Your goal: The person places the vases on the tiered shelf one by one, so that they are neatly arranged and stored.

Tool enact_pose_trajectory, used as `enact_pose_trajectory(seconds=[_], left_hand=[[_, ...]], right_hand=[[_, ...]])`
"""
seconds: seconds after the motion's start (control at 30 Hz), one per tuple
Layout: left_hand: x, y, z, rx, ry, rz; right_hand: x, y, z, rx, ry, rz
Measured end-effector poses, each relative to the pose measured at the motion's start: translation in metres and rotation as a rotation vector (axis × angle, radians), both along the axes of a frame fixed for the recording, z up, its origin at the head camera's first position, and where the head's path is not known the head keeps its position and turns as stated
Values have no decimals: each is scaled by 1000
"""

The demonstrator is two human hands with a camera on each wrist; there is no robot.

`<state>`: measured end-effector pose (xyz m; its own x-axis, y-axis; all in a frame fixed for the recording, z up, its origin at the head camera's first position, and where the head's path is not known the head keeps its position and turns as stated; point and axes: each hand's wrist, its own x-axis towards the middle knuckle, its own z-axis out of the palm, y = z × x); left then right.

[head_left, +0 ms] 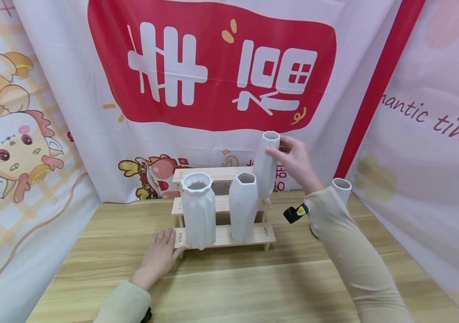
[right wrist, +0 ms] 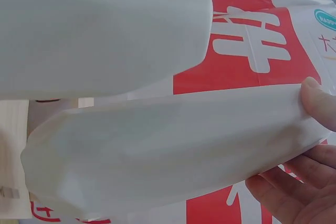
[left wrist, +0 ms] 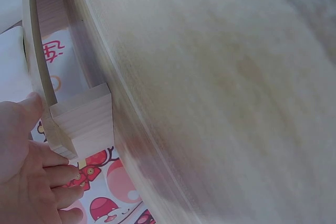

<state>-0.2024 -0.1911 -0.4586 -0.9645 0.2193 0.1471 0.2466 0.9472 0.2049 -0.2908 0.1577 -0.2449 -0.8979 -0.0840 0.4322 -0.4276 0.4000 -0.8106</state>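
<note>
A stepped wooden stand (head_left: 222, 204) has three tiers. On its lowest tier stand a white fluted vase (head_left: 199, 211) with a wavy rim and a white faceted vase (head_left: 243, 208). Near its mouth, my right hand (head_left: 294, 159) grips a tall slim white vase (head_left: 265, 168) between thumb and fingers. That vase is nearly upright at the right end of the middle tier; whether its base touches the board I cannot tell. My left hand (head_left: 160, 253) holds the left end of the lowest board (left wrist: 84, 124), thumb at the front and fingers around the corner.
Another white vase (head_left: 341, 188) stands at the right on the wooden table (head_left: 229, 287), partly hidden by my right sleeve. A printed cloth (head_left: 213, 134) hangs behind the stand, with more cloth on both sides. A small black strap device (head_left: 295, 213) sits at my right wrist.
</note>
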Motion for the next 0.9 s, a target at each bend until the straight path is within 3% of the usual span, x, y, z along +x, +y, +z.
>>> enact_pose_trajectory(seconds=[0.9], left_hand=[[-1, 0, -3, 7, 6, 5]], right_hand=[[-4, -29, 9, -32, 2, 36]])
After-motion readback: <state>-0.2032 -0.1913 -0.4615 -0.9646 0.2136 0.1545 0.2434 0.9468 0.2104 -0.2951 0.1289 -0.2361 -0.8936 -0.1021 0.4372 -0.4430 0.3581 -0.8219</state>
